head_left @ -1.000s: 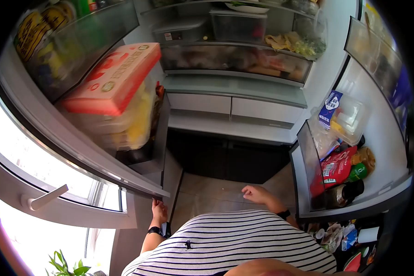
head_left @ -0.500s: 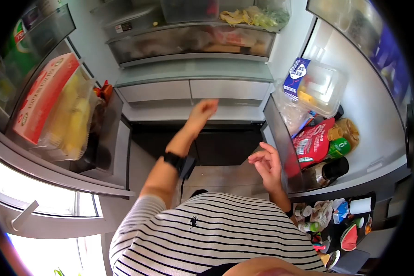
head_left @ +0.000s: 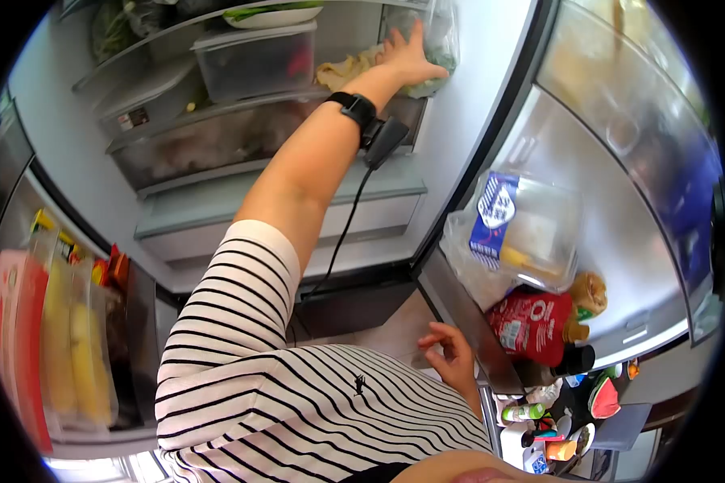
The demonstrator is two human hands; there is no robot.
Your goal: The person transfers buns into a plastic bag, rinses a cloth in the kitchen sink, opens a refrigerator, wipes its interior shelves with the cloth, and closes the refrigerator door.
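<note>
While LH splayed, clr bag behind fingers.

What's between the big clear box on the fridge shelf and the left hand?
A crumpled yellowish thing lies between the box and the left hand in the head view; I can't tell what it is.

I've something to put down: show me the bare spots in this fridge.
Bare: the glass ledge, between the frosted drawer above and the white drawers below, either side of the left forearm. Crowded: the lower right-door bin, with its clear box and red pouch, and around the yellowish leaves, where the left hand reaches.
</note>
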